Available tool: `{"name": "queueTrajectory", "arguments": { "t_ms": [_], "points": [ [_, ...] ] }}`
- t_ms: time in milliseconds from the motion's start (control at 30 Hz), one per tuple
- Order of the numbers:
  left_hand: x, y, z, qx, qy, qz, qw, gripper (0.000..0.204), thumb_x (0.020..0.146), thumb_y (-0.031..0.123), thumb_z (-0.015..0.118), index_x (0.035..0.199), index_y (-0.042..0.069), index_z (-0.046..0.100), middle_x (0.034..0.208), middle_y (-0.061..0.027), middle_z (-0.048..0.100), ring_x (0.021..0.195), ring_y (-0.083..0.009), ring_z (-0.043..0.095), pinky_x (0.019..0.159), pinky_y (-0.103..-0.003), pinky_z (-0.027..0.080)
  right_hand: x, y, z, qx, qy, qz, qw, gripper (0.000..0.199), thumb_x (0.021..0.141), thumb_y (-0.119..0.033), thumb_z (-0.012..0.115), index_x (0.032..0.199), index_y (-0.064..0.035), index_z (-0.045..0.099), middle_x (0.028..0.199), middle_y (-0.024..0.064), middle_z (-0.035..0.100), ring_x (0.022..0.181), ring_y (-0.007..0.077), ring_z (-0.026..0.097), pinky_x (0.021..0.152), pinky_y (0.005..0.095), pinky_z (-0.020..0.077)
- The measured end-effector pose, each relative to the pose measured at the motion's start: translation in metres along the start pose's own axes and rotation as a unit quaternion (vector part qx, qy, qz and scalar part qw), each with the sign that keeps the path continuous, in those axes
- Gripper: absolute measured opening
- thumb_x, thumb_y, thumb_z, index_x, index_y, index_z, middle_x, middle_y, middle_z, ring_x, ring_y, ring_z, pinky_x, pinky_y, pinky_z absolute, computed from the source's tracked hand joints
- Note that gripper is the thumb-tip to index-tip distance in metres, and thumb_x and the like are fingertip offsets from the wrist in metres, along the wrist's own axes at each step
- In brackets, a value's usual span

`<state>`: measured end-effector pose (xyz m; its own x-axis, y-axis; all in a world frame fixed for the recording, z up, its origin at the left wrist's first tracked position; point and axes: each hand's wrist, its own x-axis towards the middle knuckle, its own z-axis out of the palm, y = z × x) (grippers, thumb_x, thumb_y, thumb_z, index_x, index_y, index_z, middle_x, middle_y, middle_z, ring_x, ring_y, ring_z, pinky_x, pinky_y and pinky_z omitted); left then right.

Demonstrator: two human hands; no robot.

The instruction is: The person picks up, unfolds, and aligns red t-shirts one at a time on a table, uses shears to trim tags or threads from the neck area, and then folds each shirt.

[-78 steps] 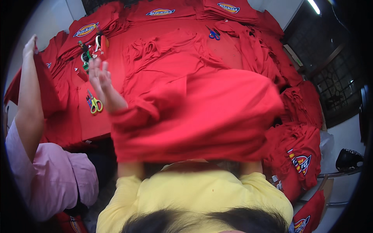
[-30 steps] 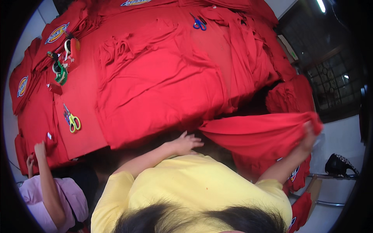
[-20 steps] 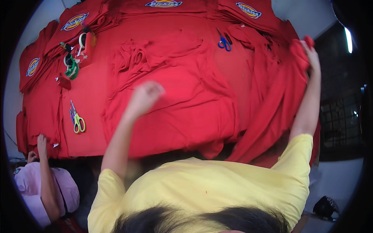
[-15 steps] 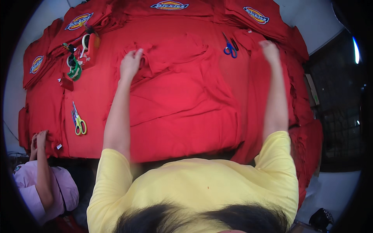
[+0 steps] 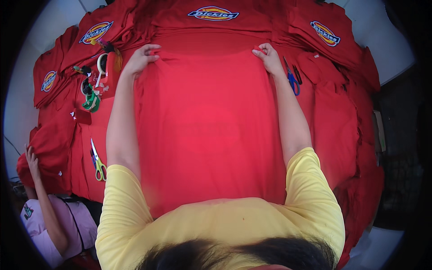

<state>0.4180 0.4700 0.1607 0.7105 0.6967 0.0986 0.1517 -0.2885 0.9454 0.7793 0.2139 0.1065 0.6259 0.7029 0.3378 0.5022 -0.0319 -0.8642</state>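
Note:
A red garment, likely a T-shirt, lies stretched fairly smooth before me, reaching toward my body. Its far left corner is pinched in my left hand, thumb and fingers closed on the cloth. At the far right corner my right hand grips the fabric the same way, a small fold showing at the fingertips. Just right of that hand are blue-handled scissors, partly behind my forearm. Yellow-green-handled scissors lie left of my left forearm.
Folded red shirts with badge prints line the table's far edge. On the left stand tape dispensers, one red and one green. More red garments lie at right. A co-worker's hand holds red cloth at lower left.
My right hand has come from the right-hand pile to the garment's far right corner. The rumpled cloth is now spread flatter. The co-worker's red cloth has been raised.

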Motion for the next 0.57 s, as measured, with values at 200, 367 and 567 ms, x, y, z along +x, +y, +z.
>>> {"name": "queueTrajectory", "arguments": {
  "t_ms": [200,367,567],
  "points": [
    [0.027,-0.047,-0.001,-0.038,-0.048,-0.084,0.995,0.021,0.081,0.008,0.066,0.100,0.005,0.058,0.091,-0.0002,0.058,0.090,-0.0085,0.053,0.080,-0.024,0.043,0.002,0.019,0.000,0.271,-0.053,0.150,0.949,0.019,0.083,-0.006,0.067,0.100,-0.0016,0.060,0.092,0.0043,0.065,0.087,0.0101,0.060,0.081,0.0225,0.0464],
    [0.030,-0.022,-0.006,-0.065,-0.065,-0.085,0.992,0.016,0.085,0.015,0.065,0.096,0.008,0.055,0.095,0.0019,0.058,0.092,-0.0070,0.053,0.086,-0.022,0.040,0.006,0.002,-0.015,0.227,-0.064,0.125,0.964,0.021,0.087,-0.008,0.062,0.107,-0.0006,0.062,0.098,0.0047,0.065,0.090,0.0103,0.060,0.084,0.0230,0.0462],
    [0.006,0.021,-0.019,-0.025,-0.069,-0.027,0.997,0.031,0.085,0.021,0.068,0.109,0.005,0.057,0.099,0.0024,0.059,0.095,-0.0059,0.053,0.088,-0.021,0.039,-0.015,-0.047,-0.053,0.206,-0.095,0.077,0.971,0.031,0.086,-0.002,0.058,0.117,-0.0009,0.060,0.106,0.0092,0.066,0.103,0.0172,0.061,0.096,0.0282,0.0439]
  ]
}}
